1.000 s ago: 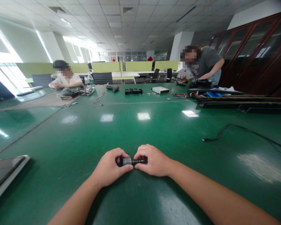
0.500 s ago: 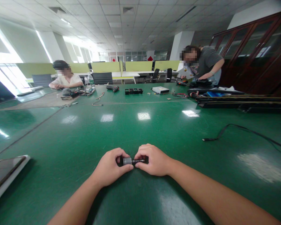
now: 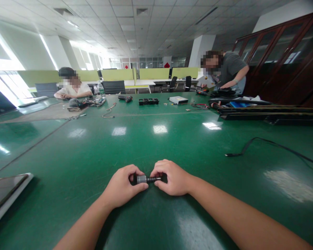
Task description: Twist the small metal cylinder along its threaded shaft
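Just above or on the green table, centre front, lies a small dark shaft with a grey metal collar (image 3: 141, 178) and a ridged, spring-like section toward its right end. My left hand (image 3: 122, 185) is closed around the collar end, thumb below and index finger above. The fingers of my right hand (image 3: 173, 178) curl around the ridged right end, its narrow tip showing between index finger and thumb. Whether both of these fingertips press on the part is hard to see. The left end is hidden in my left palm.
A tablet-like device (image 3: 5, 191) lies at the left edge. A black flat cable (image 3: 266, 139) runs in from the right. Toward the far side are a power drill (image 3: 125, 99), a black frame (image 3: 148, 101), a silver box (image 3: 178, 100) and dark bars (image 3: 250, 114). Two people are beyond.
My right thumb and fingers have shifted slightly to the right along the shaft, so more of its ridged section shows. My left hand keeps its hold on the collar end.
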The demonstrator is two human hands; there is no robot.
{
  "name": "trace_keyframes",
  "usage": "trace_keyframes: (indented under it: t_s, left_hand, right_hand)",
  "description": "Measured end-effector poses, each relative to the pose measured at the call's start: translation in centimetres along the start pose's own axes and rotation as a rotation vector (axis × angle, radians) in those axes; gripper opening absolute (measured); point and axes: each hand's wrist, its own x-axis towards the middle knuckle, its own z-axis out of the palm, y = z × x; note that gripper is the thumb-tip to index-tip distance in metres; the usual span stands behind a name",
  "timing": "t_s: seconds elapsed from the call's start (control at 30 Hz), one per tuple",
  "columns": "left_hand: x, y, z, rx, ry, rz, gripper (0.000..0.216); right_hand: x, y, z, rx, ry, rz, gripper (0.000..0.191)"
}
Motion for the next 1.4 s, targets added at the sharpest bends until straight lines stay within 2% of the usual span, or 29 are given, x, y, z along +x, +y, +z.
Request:
trace_keyframes:
  t_s: [0.13,1.4]
  left_hand:
    - [0.0,0.17,-0.06,0.006,0.0,0.0,0.021]
    - [0.1,-0.06,-0.03,0.024,-0.011,0.0,0.021]
  right_hand:
    - [0.06,0.01,-0.1,0.002,-0.001,0.006,0.01]
    - [0.08,0.41,0.1,0.017,0.007,0.006,0.012]
